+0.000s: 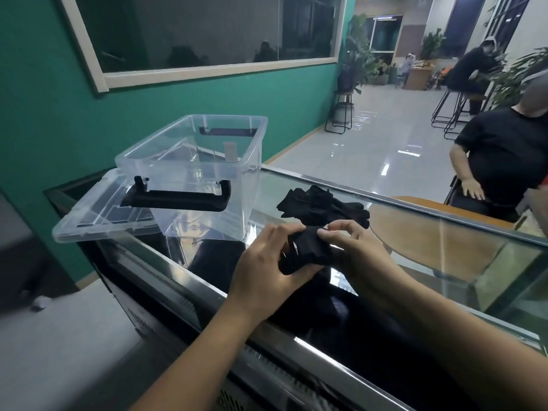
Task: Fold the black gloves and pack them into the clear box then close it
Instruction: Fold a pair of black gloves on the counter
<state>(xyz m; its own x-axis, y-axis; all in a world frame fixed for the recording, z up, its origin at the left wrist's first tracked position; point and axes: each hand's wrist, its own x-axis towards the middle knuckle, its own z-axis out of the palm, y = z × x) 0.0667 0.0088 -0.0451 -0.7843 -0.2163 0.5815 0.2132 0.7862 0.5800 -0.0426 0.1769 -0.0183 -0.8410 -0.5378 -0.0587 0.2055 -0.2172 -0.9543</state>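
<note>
A bunched black glove is held between both hands just above the near edge of the glass counter, roughly at the middle of its length. The left hand grips it from the left, with its fingers curled over the top and its thumb underneath. The right hand pinches the glove's upper edge between thumb and forefinger, and its other fingers are loosely bent and hold nothing. Just behind the hands, nearer the far edge, a loose pile of black gloves lies on the glass. To the left of the pile stands the clear box, open and upright toward the counter's left end, with a black handle hinged out on its near side. The clear lid lies flat just beside the box at the left corner and juts past the counter's edge. Whether the box rests on the lid cannot be told. Beyond the far edge on the right, a seated person in a black shirt has a hand on their knee. A green wall with a framed window rises behind the box.
</note>
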